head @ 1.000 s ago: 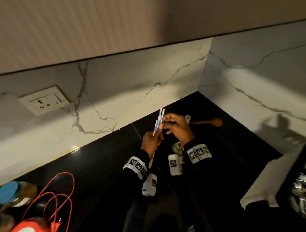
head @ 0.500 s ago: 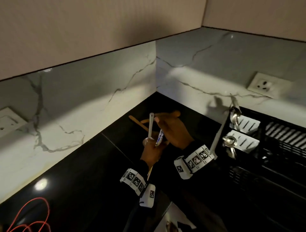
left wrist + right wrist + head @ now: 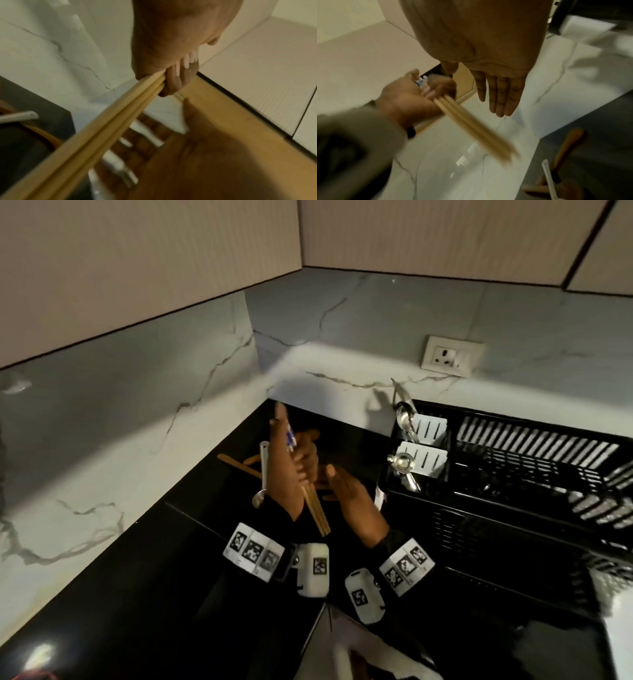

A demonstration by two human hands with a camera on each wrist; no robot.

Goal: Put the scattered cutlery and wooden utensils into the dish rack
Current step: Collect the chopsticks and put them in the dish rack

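My left hand (image 3: 291, 460) grips a bundle of wooden chopsticks (image 3: 315, 508) with blue-and-white patterned tops, held upright over the black counter. The sticks show close up in the left wrist view as chopsticks (image 3: 96, 135), and from the side as chopsticks (image 3: 471, 124). My right hand (image 3: 346, 487) is beside them, fingers straight and empty, seen as right hand (image 3: 498, 92). On the counter behind lie a metal spoon (image 3: 263, 470), a flat wooden spatula (image 3: 239, 465) and a wooden spoon (image 3: 566, 146). The black dish rack (image 3: 513, 474) stands to the right, cutlery in its white holders (image 3: 424, 457).
Marble backsplash walls meet at the corner behind the hands. A wall socket (image 3: 450, 356) sits above the rack. A metal ladle (image 3: 402, 462) leans in the rack's near holder. White paper lies at the counter's front edge (image 3: 376, 659).
The view has swung right, bringing the dish rack fully in. My right hand has let go of the chopsticks and opened beside them; the left hand holds the bundle alone.
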